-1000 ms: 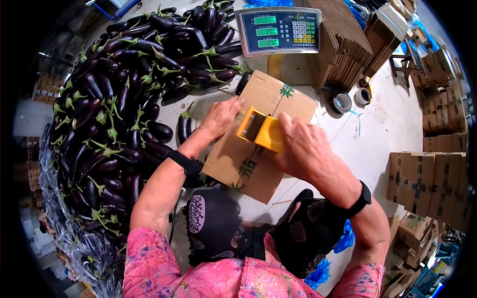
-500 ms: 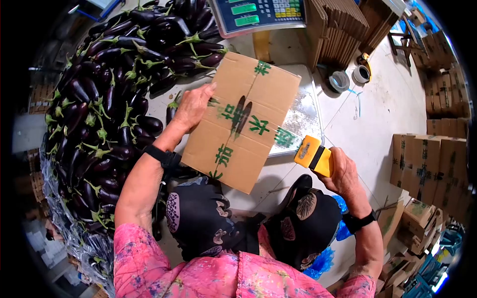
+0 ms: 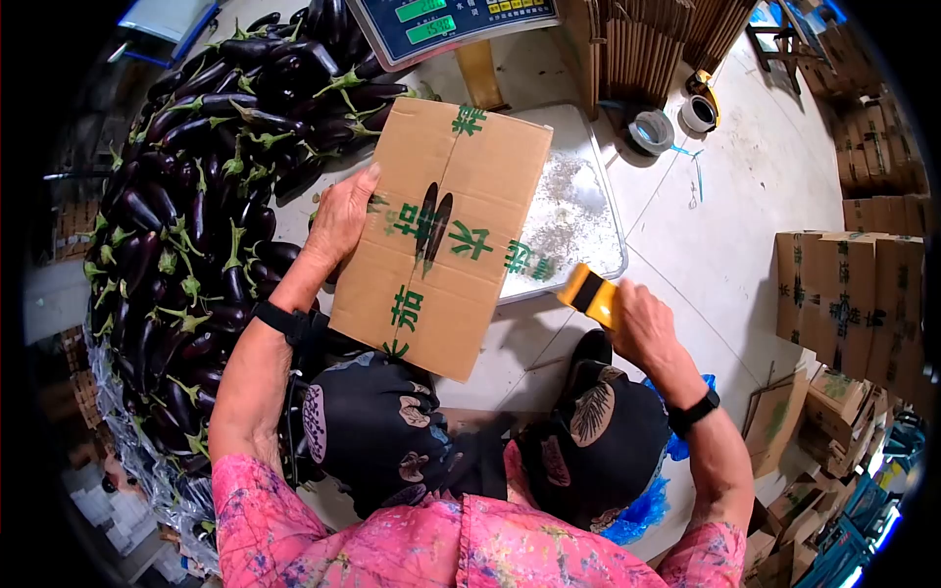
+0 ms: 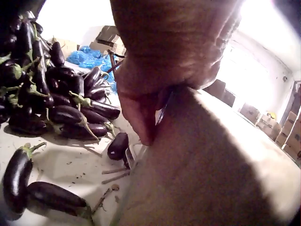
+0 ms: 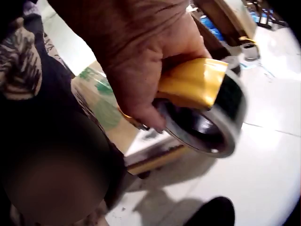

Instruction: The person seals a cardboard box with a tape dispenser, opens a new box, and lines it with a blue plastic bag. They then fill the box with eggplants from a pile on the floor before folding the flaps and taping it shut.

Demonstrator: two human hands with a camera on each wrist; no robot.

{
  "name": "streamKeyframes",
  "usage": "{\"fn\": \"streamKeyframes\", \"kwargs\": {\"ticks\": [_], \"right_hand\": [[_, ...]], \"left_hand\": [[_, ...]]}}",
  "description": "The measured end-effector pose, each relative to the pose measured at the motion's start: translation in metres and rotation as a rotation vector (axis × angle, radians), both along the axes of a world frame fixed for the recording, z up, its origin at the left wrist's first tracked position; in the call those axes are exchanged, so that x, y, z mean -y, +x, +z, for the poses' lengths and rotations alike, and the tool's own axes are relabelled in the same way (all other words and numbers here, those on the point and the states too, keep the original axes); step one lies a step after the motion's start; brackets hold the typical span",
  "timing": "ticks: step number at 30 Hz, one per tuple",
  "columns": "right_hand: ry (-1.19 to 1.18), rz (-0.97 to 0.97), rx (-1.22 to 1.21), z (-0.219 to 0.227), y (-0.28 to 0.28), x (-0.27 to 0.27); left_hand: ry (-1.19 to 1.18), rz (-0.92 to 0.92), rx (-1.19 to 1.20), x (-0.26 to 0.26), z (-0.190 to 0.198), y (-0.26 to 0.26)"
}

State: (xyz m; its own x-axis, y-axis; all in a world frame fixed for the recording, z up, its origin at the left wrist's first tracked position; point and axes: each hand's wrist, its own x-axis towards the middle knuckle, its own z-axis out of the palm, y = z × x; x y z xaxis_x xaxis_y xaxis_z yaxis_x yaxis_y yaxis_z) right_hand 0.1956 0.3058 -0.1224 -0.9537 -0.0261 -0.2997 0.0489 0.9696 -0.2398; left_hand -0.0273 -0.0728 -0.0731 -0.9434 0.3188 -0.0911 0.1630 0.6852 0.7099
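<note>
A closed cardboard box (image 3: 441, 235) with green print and an eggplant picture sits on the metal scale platform (image 3: 594, 220). My left hand (image 3: 341, 218) holds the box by its left edge. In the left wrist view, the left fingers (image 4: 141, 120) bend down along the box's side wall. To the right of the box, my right hand (image 3: 645, 321) grips a yellow tape dispenser (image 3: 588, 296), held apart from the box. The right wrist view shows the dispenser's large tape roll (image 5: 225, 136) beyond the curled fingers.
A big heap of eggplants (image 3: 186, 235) fills the left side. Behind the box stands the scale display (image 3: 441, 29). Flattened cartons (image 3: 642, 59) and tape rolls (image 3: 651, 131) lie at the back right. Packed boxes (image 3: 848, 304) are stacked at far right.
The right hand has lifted the tape dispenser off the box top and carried it to the right, uncovering the printed eggplants. The left hand stays at the box's left edge. The head view has shifted.
</note>
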Motion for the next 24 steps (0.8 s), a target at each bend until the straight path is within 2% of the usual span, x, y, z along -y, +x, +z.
{"fn": "streamKeyframes", "kwargs": {"ticks": [3,4,5,6,9,10,11,14,15,16,17,19,21,23,24], "right_hand": [[-0.009,0.116,0.1,0.011,-0.055,0.04],[0.15,0.393,-0.303,-0.017,-0.055,0.049],[0.396,0.443,-0.214,0.004,-0.074,0.073],[0.703,0.716,-0.454,0.006,-0.078,0.072],[0.515,0.631,-0.315,-0.011,-0.091,0.071],[0.312,0.493,-0.275,-0.014,-0.09,0.061],[0.088,0.163,0.221,-0.019,-0.104,0.047],[-0.084,-0.207,0.375,0.038,-0.09,-0.011],[-0.265,-0.342,0.263,0.036,-0.072,-0.041],[-0.505,-0.522,0.265,0.052,-0.064,-0.06],[-0.631,-0.627,0.191,0.075,-0.059,-0.07],[-0.926,-0.709,0.033,0.115,-0.053,-0.084],[-1.197,-0.73,-0.048,0.133,-0.045,-0.106],[-1.35,-0.845,-0.164,0.156,-0.051,-0.082],[-1.434,-0.79,-0.104,0.139,-0.051,-0.101]], "left_hand": [[-0.025,0.009,0.006,0.002,-0.005,0.0],[-0.034,0.016,0.013,0.002,-0.007,0.0],[0.001,0.01,0.04,0.003,-0.01,0.001],[0.038,0.006,0.062,0.002,-0.009,0.001],[0.267,-0.052,0.18,-0.012,0.003,0.002],[0.36,-0.078,0.242,-0.02,0.01,0.01],[0.392,-0.159,0.271,-0.025,0.011,0.011],[0.519,-0.323,0.279,-0.046,0.015,0.024],[0.447,-0.397,0.177,-0.054,0.01,0.027],[0.298,-0.437,0.056,-0.066,0.012,0.032],[0.258,-0.519,-0.046,-0.077,0.004,0.038],[0.138,-0.657,-0.058,-0.103,0.022,0.044],[-0.012,-0.86,-0.393,-0.13,0.003,0.044],[0.052,-0.894,-0.519,-0.153,-0.011,0.052],[0.068,-0.938,-0.528,-0.156,-0.021,0.054]]}}
